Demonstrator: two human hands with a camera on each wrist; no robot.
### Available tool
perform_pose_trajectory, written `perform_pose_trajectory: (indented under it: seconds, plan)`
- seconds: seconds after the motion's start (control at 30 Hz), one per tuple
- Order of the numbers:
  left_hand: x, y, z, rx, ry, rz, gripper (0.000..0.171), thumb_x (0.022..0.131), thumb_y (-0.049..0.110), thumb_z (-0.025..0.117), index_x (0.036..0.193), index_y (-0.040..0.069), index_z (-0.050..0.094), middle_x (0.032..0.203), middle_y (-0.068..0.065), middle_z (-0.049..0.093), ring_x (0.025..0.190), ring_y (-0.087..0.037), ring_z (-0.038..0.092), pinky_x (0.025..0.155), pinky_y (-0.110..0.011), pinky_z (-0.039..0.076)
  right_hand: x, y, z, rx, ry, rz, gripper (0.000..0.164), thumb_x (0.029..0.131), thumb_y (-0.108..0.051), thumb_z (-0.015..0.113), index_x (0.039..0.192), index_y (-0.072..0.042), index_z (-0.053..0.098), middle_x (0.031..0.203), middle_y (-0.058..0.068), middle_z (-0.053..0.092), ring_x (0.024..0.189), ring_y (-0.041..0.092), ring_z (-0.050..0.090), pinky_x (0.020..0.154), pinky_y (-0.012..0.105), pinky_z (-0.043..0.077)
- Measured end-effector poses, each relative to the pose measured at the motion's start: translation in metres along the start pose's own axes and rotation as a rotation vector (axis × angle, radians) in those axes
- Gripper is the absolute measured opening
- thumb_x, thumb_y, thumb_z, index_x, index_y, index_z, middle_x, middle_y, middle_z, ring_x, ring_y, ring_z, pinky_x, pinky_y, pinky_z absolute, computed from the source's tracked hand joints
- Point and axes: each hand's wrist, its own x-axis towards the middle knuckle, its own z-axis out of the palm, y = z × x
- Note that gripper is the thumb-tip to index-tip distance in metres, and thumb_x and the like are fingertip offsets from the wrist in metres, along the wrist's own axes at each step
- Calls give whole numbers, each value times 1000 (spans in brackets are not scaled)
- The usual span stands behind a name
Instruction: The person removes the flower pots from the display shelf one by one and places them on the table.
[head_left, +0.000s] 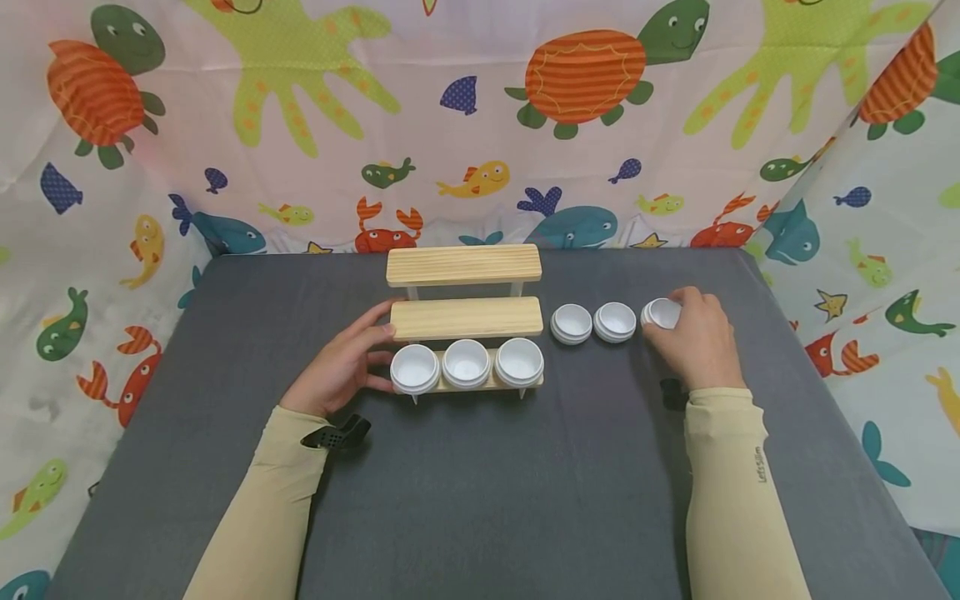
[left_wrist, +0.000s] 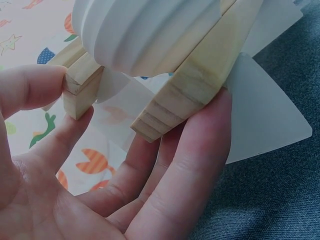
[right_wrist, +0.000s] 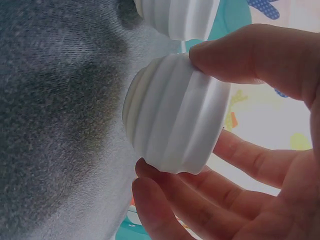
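A three-tiered wooden stand (head_left: 465, 318) with pale translucent legs stands near the far edge of the table. My left hand (head_left: 333, 367) grips its left end. In the left wrist view, the thumb and index finger pinch the tip of the middle board (left_wrist: 82, 85), while other fingers press against the bottom board (left_wrist: 185, 95). Three white ribbed pots (head_left: 467, 363) sit in a row on the bottom tier; the upper two boards are bare. To the right, my right hand (head_left: 701, 342) holds another ribbed pot (right_wrist: 175, 115) between thumb and fingers, close to the table surface.
Two more white pots (head_left: 592, 322) stand side by side between the stand and my right hand. Dark grey cloth (head_left: 480, 500) covers the table. Printed sea-animal curtains (head_left: 480, 108) hang behind it and at both sides.
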Motion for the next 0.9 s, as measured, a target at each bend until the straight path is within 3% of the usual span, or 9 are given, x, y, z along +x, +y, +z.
perform_pose_trajectory:
  seconds: [0.9]
  plan:
    - [-1,3,2,18,-10,14,62,112,45,54,169,40,30,164,-15,42,132,-42,58,83,-54,65,3,2,7,-12,21,-2,62,93,-30,70,141,7,55,128,34,56,113,52,59,95,69,49]
